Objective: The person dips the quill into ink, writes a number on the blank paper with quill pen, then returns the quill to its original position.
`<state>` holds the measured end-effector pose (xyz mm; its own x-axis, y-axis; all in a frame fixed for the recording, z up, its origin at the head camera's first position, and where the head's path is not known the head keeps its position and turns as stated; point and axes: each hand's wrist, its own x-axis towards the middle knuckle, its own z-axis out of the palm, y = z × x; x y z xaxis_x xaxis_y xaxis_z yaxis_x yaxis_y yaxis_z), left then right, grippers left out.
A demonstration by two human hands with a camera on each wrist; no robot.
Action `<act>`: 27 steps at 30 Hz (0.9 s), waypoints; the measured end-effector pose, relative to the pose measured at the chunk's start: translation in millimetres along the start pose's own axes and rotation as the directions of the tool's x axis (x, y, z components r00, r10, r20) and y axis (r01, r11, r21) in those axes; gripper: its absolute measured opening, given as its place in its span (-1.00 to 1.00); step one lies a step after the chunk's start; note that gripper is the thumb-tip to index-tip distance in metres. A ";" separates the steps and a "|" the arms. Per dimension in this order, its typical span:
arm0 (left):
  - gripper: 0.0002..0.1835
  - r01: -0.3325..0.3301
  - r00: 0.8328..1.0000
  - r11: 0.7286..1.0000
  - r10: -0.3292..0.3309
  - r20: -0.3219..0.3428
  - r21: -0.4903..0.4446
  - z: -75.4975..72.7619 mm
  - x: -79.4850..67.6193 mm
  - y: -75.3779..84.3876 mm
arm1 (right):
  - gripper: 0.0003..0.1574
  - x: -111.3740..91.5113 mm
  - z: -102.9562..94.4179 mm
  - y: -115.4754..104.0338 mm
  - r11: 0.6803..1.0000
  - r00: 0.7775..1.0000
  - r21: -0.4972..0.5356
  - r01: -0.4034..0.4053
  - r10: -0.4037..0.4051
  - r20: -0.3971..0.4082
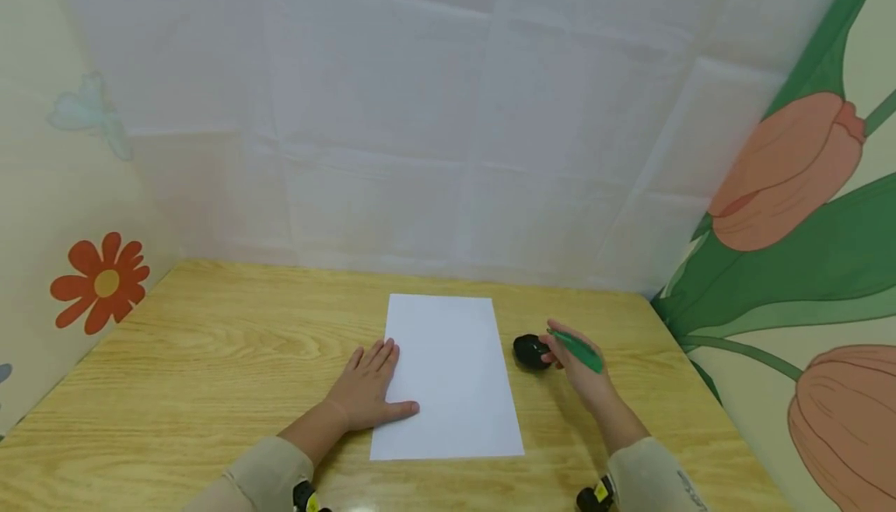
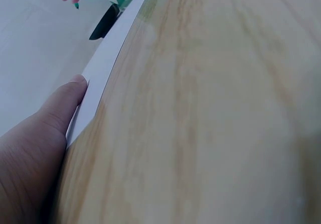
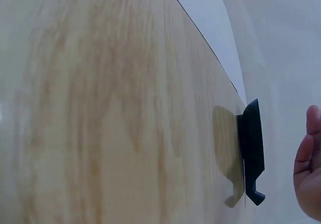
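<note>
My left hand (image 1: 365, 392) lies flat with its fingers extended, across the left edge of a blank white sheet of paper (image 1: 455, 380). In the left wrist view its thumb (image 2: 62, 106) rests at the paper's edge. To the right of the sheet, my right hand (image 1: 577, 364) holds a slim green pen (image 1: 578, 350) above the table; in the left wrist view its tip points downward. Just left of that hand sits a glossy black object (image 1: 530, 352), low and rounded. Seen from the side, this black object (image 3: 251, 146) has a flared body and a small hooked end.
The wooden table (image 1: 238, 341) has a light yellow grain. A creased white cloth (image 1: 385, 107) hangs along its back edge. Walls printed with flowers stand at both sides, with a red flower (image 1: 105, 284) at left and large tulips (image 1: 791, 173) at right.
</note>
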<state>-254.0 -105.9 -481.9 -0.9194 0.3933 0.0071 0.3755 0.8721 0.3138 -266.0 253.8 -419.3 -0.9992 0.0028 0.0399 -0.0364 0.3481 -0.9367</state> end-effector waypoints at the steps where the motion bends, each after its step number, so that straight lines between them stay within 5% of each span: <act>1: 0.19 -0.001 1.000 1.000 0.001 -0.001 -0.001 -0.2 -0.2 0.0 | -0.41 0.0 -0.4 0.4 1.000 1.000 -0.006 0.004 -0.004 0.012; 27: 0.23 -0.003 1.000 1.000 0.004 0.021 -0.016 -10.2 -3.6 5.7 | -0.41 4.8 -1.9 4.8 0.993 0.992 0.026 -0.119 0.118 0.035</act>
<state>-249.8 -105.3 -470.5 -0.9153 0.4026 -0.0117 0.3768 0.8661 0.3285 -271.0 257.3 -423.0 -0.9965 0.0114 -0.0827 0.0819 0.3212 -0.9435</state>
